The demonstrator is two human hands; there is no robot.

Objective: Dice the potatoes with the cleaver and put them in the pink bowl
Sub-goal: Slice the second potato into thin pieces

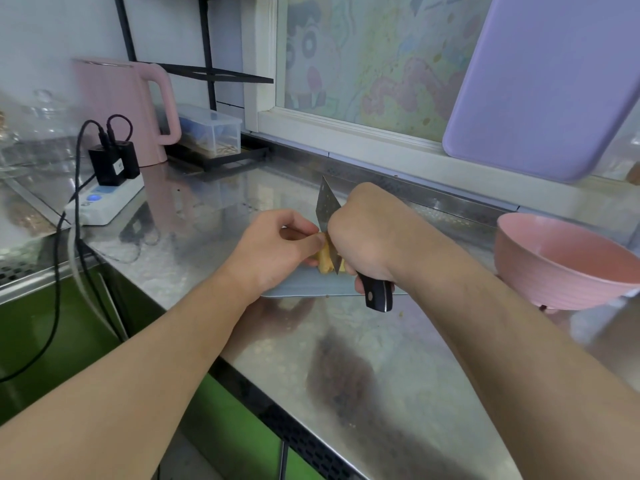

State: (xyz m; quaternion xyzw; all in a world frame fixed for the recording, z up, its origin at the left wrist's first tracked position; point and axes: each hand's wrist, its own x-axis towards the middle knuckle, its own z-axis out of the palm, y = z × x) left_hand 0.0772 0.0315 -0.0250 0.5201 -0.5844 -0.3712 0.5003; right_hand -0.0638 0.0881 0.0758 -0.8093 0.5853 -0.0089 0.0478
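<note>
The right hand is closed tight around the cleaver handle, knuckles up, with the blade standing edge-down in the potato — a grip that looks chosen for straight downward pressure. The left hand is curled, thumb and fingertips pinching the potato just left of the blade, seemingly to steady the piece while keeping the fingertips tucked behind the steel. They sit very close to it, so a sideways slip is the main risk.

The potato, pale yellow and already cut into strips or slabs by the look of it, lies on a thin grey-blue board under both hands. Only 1 small cluster shows; the hands hide the rest.

The board's near edge sits well back from the counter lip, leaving bare steel in front. To the right, the bowl stands near the board, mouth tipped toward the person, and appears empty — a short, unobstructed carry for the dice. On the left, the power strip and kettle stand well apart from the cutting.
</note>
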